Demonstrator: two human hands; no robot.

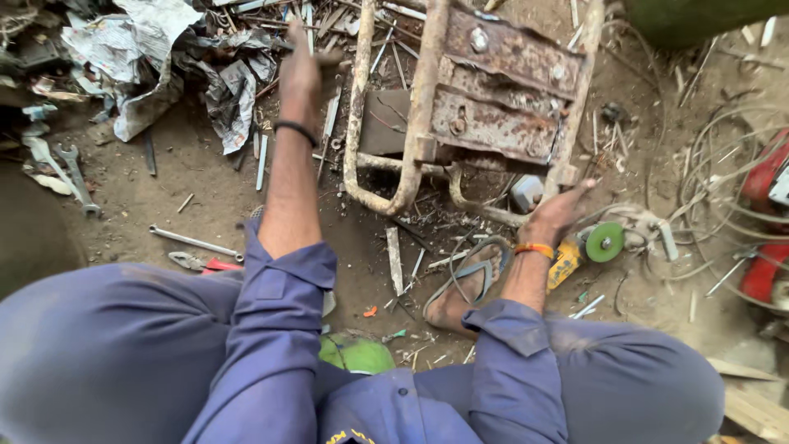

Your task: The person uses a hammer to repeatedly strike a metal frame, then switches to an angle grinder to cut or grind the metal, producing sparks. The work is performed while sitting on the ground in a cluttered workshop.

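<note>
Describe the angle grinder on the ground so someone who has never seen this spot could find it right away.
Start at the big rusty metal frame lying on the dirt. Go to its lower right corner, where the person's right hand with an orange wristband rests. The angle grinder lies just right of that wrist: a yellow body with a bright green round disc, the only green disc among the grey scrap and wires.

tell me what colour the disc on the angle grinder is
Green, on the angle grinder's disc beside the right hand; head view.

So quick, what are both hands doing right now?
Left hand: reaching toward the metal scraps, blurred, grip cannot be told.
Right hand: open, holding nothing, beside the rusty frame.
</note>
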